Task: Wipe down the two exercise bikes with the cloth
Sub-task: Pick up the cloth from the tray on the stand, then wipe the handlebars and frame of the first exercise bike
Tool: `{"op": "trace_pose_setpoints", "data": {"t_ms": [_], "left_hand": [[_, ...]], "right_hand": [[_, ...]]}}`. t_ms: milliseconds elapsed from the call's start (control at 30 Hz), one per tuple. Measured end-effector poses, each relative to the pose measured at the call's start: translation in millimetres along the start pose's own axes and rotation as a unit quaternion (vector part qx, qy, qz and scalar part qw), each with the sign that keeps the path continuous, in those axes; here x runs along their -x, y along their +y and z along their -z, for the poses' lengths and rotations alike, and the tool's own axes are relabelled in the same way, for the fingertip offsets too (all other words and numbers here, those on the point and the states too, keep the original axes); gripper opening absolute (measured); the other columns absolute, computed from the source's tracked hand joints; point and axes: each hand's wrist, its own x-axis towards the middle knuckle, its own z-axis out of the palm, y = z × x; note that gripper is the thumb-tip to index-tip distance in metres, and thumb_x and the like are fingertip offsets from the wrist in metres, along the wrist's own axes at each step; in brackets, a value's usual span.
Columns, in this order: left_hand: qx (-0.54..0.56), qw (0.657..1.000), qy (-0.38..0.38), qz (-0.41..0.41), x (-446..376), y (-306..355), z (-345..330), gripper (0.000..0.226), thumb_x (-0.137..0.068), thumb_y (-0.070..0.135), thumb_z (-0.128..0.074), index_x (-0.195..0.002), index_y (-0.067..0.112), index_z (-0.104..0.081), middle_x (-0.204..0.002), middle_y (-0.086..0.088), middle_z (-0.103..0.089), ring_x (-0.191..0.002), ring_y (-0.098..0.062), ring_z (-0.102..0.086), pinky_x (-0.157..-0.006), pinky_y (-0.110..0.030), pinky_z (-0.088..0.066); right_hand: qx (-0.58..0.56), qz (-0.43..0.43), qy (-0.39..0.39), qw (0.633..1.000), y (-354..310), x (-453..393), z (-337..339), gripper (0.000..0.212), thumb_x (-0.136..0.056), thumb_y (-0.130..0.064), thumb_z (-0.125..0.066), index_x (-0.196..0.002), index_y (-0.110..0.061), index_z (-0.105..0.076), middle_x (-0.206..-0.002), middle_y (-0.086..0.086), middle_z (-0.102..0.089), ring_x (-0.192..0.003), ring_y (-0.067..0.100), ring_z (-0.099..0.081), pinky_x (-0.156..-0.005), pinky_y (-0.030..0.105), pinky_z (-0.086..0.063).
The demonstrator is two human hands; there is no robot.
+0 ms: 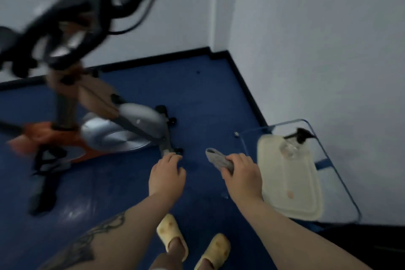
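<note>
Right hand (241,173): fingers curled closed over a small grey fabric cloth (218,158), bunched, with its free end sticking out past the thumb side toward the bike. Grip appears firm. The cloth is in the air above the blue floor (208,98), touching nothing else.

Left hand (167,174): fingers loosely bent and slightly spread, holding nothing. The fingertips overlap the near end of the bike's grey front stabiliser bar (164,146); whether they touch it cannot be told.

The orange, grey and black exercise bike (105,131) stands to the left on the floor, well blurred in its upper frame and handlebars. Only one bike is in view; the second is not visible.

To the right, against the white wall, a glass-topped side table (341,180) carries a cream rectangular tray (293,184) and a clear pump bottle with a black head (291,144).

Judgement: wiping is not under way at this instant; the person appears to be approaching the bike with cloth ready. The next move calls for bringing the right hand across to a bike surface and pressing the cloth flat.
</note>
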Motion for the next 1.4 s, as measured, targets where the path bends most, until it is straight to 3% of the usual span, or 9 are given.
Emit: {"op": "trace_pose_setpoints", "data": {"t_ms": [167,400,567,800,1133,1400], "left_hand": [[0.020,0.990,0.072,0.122,60,-99,51,0.040,-0.094,0.022,-0.045,-0.133,0.021,-0.051,-0.140,0.006,-0.047,-0.123,-0.015,-0.048,-0.105,-0.029,-0.033],[0.038,0.947,0.112,0.300,199,-257,85,0.041,-0.096,0.026,-0.043,-0.137,0.023,-0.047,-0.143,0.008,-0.044,-0.125,-0.013,-0.046,-0.106,-0.028,-0.034],[0.042,0.917,0.125,0.376,307,-357,103,0.042,-0.096,0.027,-0.043,-0.137,0.023,-0.045,-0.143,0.008,-0.044,-0.123,-0.013,-0.047,-0.104,-0.027,-0.036],[0.032,0.893,0.140,0.427,398,-469,134,0.040,-0.093,0.022,-0.040,-0.132,0.021,-0.050,-0.136,0.007,-0.048,-0.117,-0.014,-0.050,-0.098,-0.025,-0.035],[0.096,0.870,0.146,0.462,412,-576,157,0.041,-0.093,0.023,-0.042,-0.134,0.022,-0.049,-0.139,0.007,-0.047,-0.120,-0.015,-0.048,-0.101,-0.027,-0.035],[0.106,0.853,0.127,0.495,370,-717,226,0.039,-0.094,0.026,-0.038,-0.131,0.022,-0.050,-0.133,0.005,-0.051,-0.114,-0.016,-0.050,-0.095,-0.027,-0.037]], "right_hand": [[-0.004,0.129,-0.094,0.987,-85,22,-34,0.016,-0.090,-0.032,-0.061,-0.102,-0.022,-0.062,-0.095,-0.009,-0.059,-0.086,0.011,-0.054,-0.076,0.026,-0.042],[0.024,0.283,-0.179,0.942,-221,87,-90,0.018,-0.089,-0.043,-0.059,-0.096,-0.026,-0.060,-0.092,-0.013,-0.055,-0.082,0.007,-0.053,-0.067,0.025,-0.045],[0.004,0.333,-0.215,0.918,-319,167,-134,0.019,-0.089,-0.047,-0.057,-0.088,-0.028,-0.057,-0.086,-0.013,-0.053,-0.079,0.006,-0.052,-0.064,0.024,-0.044],[-0.014,0.374,-0.264,0.889,-430,273,-190,0.017,-0.089,-0.048,-0.057,-0.085,-0.032,-0.057,-0.085,-0.015,-0.054,-0.077,0.002,-0.052,-0.062,0.020,-0.039],[0.025,0.430,-0.296,0.852,-554,315,-266,0.017,-0.090,-0.046,-0.056,-0.090,-0.029,-0.057,-0.090,-0.013,-0.053,-0.080,0.006,-0.053,-0.063,0.025,-0.045],[0.071,0.470,-0.317,0.821,-699,275,-361,0.020,-0.091,-0.047,-0.053,-0.089,-0.027,-0.056,-0.088,-0.012,-0.050,-0.082,0.009,-0.052,-0.063,0.025,-0.037]]}}
